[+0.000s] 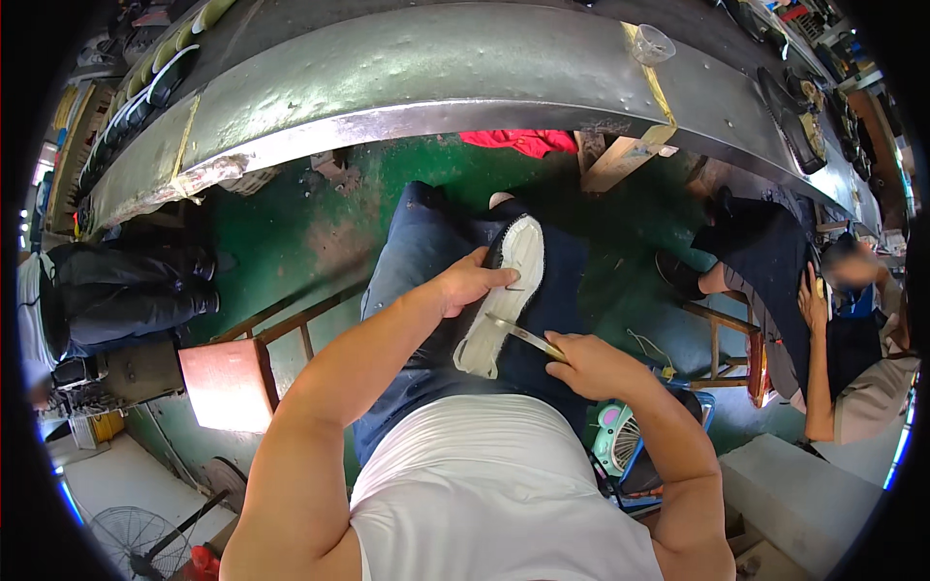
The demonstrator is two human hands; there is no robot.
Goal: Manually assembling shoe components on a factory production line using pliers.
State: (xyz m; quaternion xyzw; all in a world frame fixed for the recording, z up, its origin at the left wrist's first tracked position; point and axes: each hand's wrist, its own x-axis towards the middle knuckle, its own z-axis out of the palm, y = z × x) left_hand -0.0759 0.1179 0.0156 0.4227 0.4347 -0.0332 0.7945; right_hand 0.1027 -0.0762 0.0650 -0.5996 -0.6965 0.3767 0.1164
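Observation:
A dark shoe with its pale, whitish bottom turned up rests across my lap, its toe pointing away from me. My left hand grips the shoe by its left edge, with the thumb pressed on the pale bottom. My right hand is closed round a slim metal hand tool. The tool's far end lies over the middle of the pale bottom; I cannot tell whether it touches. Its exact kind is not clear.
A metal-topped workbench curves across the front, with a clear plastic cup and rows of shoes on it. A wooden stool stands left, a small green fan right. Other people sit at both sides, one person's hand showing.

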